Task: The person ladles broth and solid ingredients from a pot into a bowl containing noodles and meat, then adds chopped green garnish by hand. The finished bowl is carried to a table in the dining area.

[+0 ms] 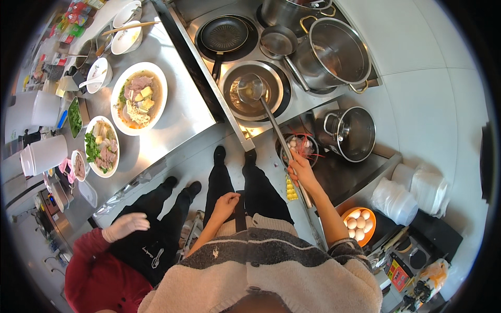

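Observation:
My right hand point(300, 169) is wrapped round the long handle of a steel ladle point(275, 122). The ladle's bowl rests inside a round steel pan point(226, 91) on the stove, with a little yellowish content in it. My left hand point(225, 205) is at my waist beside a black strap point(240, 211). Its fingers are curled in; whatever they may hold is hidden. Below the ladle handle, near my right hand, stands a pot point(304, 148) holding pale round pieces and red strips.
A co-worker's gloved hand point(128, 226) is at the lower left. Two soup bowls point(140, 99) point(102, 146) with meat stand on the steel counter point(185, 104). A black frying pan point(224, 34), small saucepan point(278, 41) and tall stockpot point(339, 52) occupy the stove. Eggs fill an orange bowl point(371, 229).

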`<action>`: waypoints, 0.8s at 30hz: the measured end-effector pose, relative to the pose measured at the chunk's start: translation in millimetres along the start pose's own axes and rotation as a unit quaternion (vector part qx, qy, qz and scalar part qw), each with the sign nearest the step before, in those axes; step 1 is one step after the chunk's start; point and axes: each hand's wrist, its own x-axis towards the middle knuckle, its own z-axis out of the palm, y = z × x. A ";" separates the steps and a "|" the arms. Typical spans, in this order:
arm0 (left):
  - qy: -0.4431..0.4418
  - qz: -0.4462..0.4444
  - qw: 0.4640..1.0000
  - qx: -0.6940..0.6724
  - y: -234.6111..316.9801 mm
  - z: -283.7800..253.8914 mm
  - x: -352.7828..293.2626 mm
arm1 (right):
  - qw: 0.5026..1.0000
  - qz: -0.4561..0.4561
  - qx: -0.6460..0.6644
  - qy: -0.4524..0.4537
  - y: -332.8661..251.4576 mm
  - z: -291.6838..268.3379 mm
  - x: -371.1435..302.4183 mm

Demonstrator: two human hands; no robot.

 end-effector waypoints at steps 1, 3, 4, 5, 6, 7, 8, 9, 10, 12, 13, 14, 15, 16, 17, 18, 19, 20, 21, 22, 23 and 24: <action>0.002 0.008 1.000 -0.002 -0.9 -0.5 0.2 | 1.000 0.003 0.002 0.001 -1.6 -0.5 -1.8; 0.005 0.018 1.000 -0.008 -2.1 -1.2 0.9 | 1.000 0.010 0.015 0.001 -7.0 -1.8 -6.3; 0.005 0.019 1.000 -0.012 -2.5 -1.4 1.2 | 1.000 0.015 0.025 0.001 -11.1 -2.8 -9.8; 0.000 0.006 1.000 -0.021 -2.6 -1.6 1.5 | 0.999 0.022 0.035 0.000 -16.4 -3.4 -13.5; 0.002 0.021 1.000 -0.022 -2.5 -1.8 1.5 | 0.999 0.026 0.047 -0.005 -23.4 -4.1 -17.6; -0.001 0.022 0.999 -0.027 -2.1 -2.1 1.7 | 0.998 0.015 0.053 -0.018 -31.6 -4.7 -23.2; -0.003 0.021 0.999 -0.032 -1.4 -2.5 2.0 | 0.998 0.012 0.051 -0.024 -40.9 -5.4 -30.7; -0.002 0.026 0.999 -0.031 -0.8 -3.1 1.7 | 0.998 0.010 0.050 -0.030 -50.6 -5.3 -39.4; 0.000 0.030 0.999 -0.030 0.4 -3.2 1.8 | 0.999 0.020 0.042 -0.026 -62.4 -6.0 -49.3; -0.001 0.036 0.999 -0.035 3.0 -3.5 1.7 | 1.000 0.006 -0.009 -0.021 -85.4 -4.1 -70.4; -0.003 0.037 0.998 -0.042 4.6 -3.8 1.6 | 1.000 0.003 -0.022 -0.006 -96.5 -2.4 -81.5; -0.005 0.038 0.998 -0.048 6.2 -4.7 1.4 | 1.000 0.000 -0.024 -0.006 -108.5 -0.8 -92.4; -0.007 0.038 0.998 -0.044 7.8 -5.3 0.7 | 1.000 -0.006 -0.027 -0.014 -120.4 0.9 -102.9; -0.009 0.038 0.998 -0.041 9.7 -5.5 0.6 | 0.999 0.001 -0.034 -0.003 -132.6 3.0 -112.1; -0.011 0.039 0.998 -0.038 11.4 -5.9 0.1 | 0.999 -0.011 -0.047 -0.001 -143.3 6.1 -120.7; -0.007 0.046 0.998 -0.033 13.3 -6.7 0.3 | 0.998 -0.016 -0.056 -0.008 -154.2 9.1 -128.3; -0.004 0.054 0.998 -0.028 14.7 -7.4 0.3 | 0.998 -0.020 -0.065 -0.014 -164.0 12.7 -136.1; -0.004 0.055 0.998 -0.027 15.8 -7.5 -1.0 | 0.997 -0.024 -0.066 -0.028 -173.6 16.9 -142.9; 0.002 0.058 0.998 -0.035 16.5 -7.7 -2.5 | 0.996 -0.029 -0.067 -0.044 -182.9 22.1 -147.6; 0.005 0.054 0.997 -0.046 17.1 -8.2 -3.7 | 0.995 -0.040 -0.073 -0.053 -190.1 28.7 -150.5; 0.005 0.041 0.997 -0.064 17.3 -9.3 -4.6 | 0.993 -0.046 -0.079 -0.069 -197.8 35.3 -153.1; 0.005 0.036 0.997 -0.063 17.0 -10.7 -5.2 | 0.992 -0.046 -0.080 -0.080 -204.4 42.6 -153.3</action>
